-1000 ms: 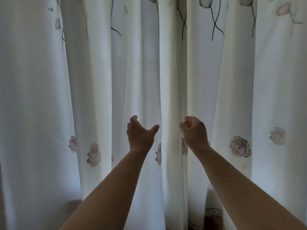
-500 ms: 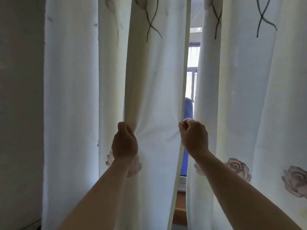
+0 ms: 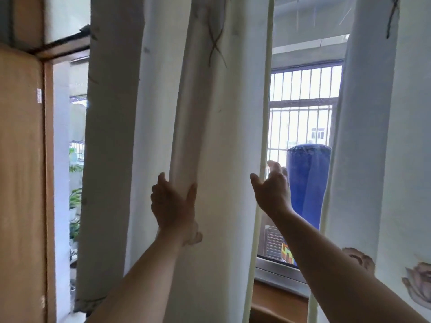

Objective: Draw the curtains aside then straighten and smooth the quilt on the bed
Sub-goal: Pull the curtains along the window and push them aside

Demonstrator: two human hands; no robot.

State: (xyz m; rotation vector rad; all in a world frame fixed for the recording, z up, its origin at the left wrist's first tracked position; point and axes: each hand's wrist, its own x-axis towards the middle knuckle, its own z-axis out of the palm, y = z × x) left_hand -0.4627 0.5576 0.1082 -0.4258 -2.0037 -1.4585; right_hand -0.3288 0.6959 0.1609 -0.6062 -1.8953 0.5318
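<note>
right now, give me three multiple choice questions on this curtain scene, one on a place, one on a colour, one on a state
1. Where is the right hand?
A) in the gap between the left curtain and the right curtain
B) flat on a table
C) in a pocket

2. What colour is the cylinder behind the window?
A) red
B) blue
C) green

3. What is the left hand doing?
A) hanging free
B) pointing upward
C) gripping a fold of the left curtain

Answers:
1 A, it is raised in front of the glass between the two panels.
2 B, it shows deep blue through the gap.
3 C, thumb and fingers wrap the fold.
</note>
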